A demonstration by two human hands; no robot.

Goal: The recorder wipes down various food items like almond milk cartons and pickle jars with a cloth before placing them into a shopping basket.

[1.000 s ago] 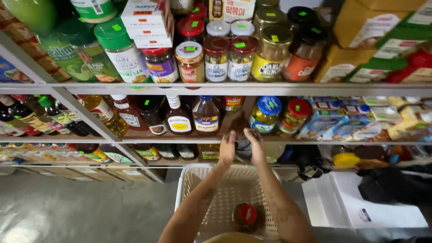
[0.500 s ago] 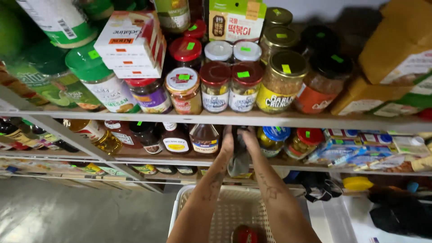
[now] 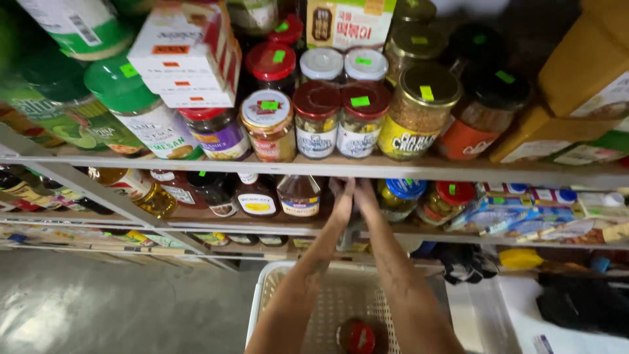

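Observation:
Both my arms reach up from below into the middle shelf (image 3: 262,226). My left hand (image 3: 342,198) and my right hand (image 3: 364,196) are close together, fingers pointing into the dark gap between a brown sauce bottle (image 3: 299,195) and a blue-lidded jar (image 3: 398,196). The fingertips are lost in shadow under the upper shelf (image 3: 367,169), and I cannot tell whether they grip anything. Below my forearms sits a white perforated basket (image 3: 272,295) with a red-lidded jar (image 3: 357,337) in it.
The upper shelf holds red-lidded jars (image 3: 316,121), a gold-lidded jar (image 3: 419,111), a green-lidded canister (image 3: 141,111) and white cartons (image 3: 187,52). Bottles (image 3: 137,190) line the middle shelf at left, packets (image 3: 517,213) at right. Grey floor (image 3: 98,308) lies at lower left.
The view has moved closer to the shelves and tilted up. My hands have gone from spread apart to close together and deeper into the middle shelf.

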